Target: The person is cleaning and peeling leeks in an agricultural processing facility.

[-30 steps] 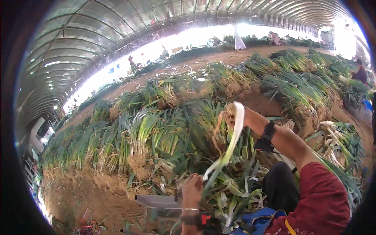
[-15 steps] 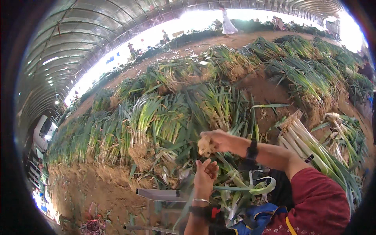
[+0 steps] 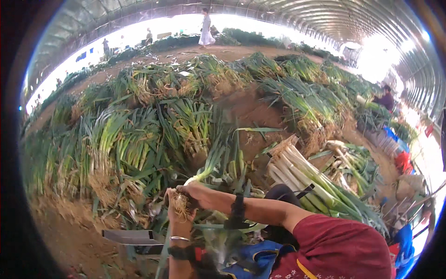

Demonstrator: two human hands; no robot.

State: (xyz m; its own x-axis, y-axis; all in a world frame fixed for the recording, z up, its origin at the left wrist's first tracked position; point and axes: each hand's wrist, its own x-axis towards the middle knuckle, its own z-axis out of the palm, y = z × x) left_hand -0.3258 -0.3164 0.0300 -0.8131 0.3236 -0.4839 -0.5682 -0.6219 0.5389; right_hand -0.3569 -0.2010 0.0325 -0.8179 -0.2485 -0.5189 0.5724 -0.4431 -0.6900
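Observation:
In both hands, in front of me, is a green onion (image 3: 203, 175) with a whitish stem and long green leaves reaching away from me. Its tangle of tan roots (image 3: 181, 206) hangs between the hands over my left palm. My right hand (image 3: 194, 191) is closed round the lower stem, just above the roots. Around the root end sits my left hand (image 3: 179, 224), fingers curled; its fingertips are partly hidden by the roots. Below the left hand, a metal bracelet (image 3: 179, 238) circles the wrist.
Upright green onions (image 3: 125, 135) stand in rows at left and ahead. A bundle of cleaned green onions (image 3: 306, 172), bound with dark bands, lies at right. A flat metal-edged piece (image 3: 127, 236) is at lower left. A seated person (image 3: 385, 98) is far right; another person (image 3: 206, 30) is in the background.
My view has swung right, so the scene sits further left. The hands have come together, and a green onion with hanging roots now shows in them; earlier the left hand was apart from the right.

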